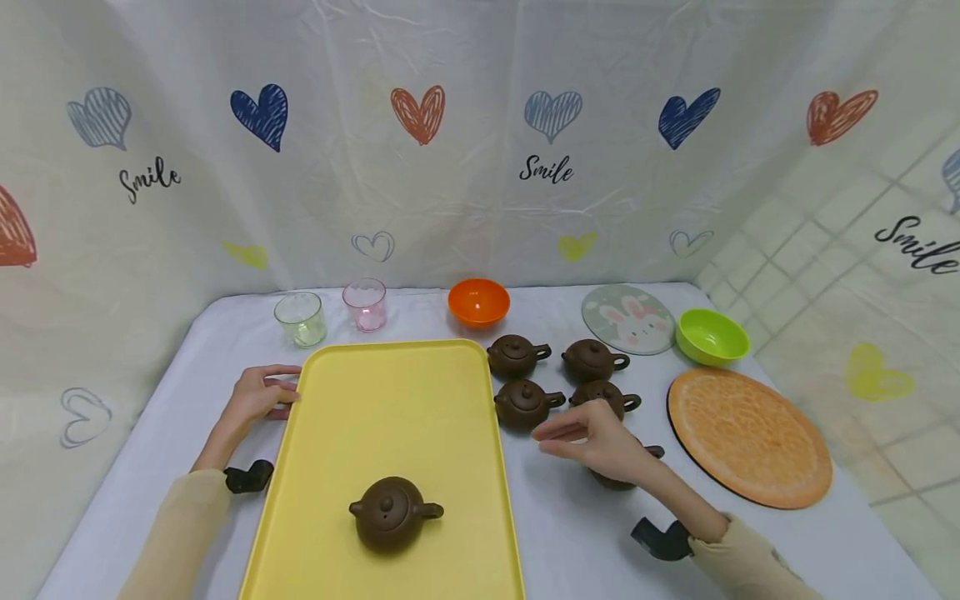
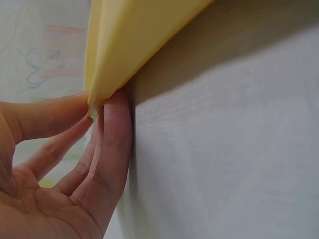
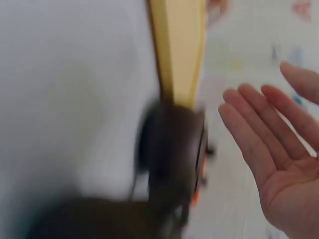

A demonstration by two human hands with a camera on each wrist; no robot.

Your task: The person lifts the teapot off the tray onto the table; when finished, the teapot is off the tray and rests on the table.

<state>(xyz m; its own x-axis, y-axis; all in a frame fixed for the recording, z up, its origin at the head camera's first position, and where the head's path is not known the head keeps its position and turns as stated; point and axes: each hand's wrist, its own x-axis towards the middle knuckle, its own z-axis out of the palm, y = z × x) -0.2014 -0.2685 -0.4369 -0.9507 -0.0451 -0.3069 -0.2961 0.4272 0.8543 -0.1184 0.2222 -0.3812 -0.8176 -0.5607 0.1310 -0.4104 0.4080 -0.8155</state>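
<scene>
On my view, the left hand (image 1: 258,397) pinches the left rim of the yellow tray (image 1: 390,417), thumb above and fingers beneath, while the right hand (image 1: 600,437) hovers flat and empty, fingers straight, over the strip of bare white surface (image 1: 562,517) between the tray's right edge and the round orange mat (image 1: 750,437). Count: six brown teapots, one alone on the tray (image 1: 392,512), four clustered just right of it (image 1: 522,403), one half hidden under the right hand (image 1: 622,479); two glass cups (image 1: 300,318); two bowls, orange (image 1: 478,301) and green (image 1: 711,335); one rabbit coaster (image 1: 628,319).
</scene>
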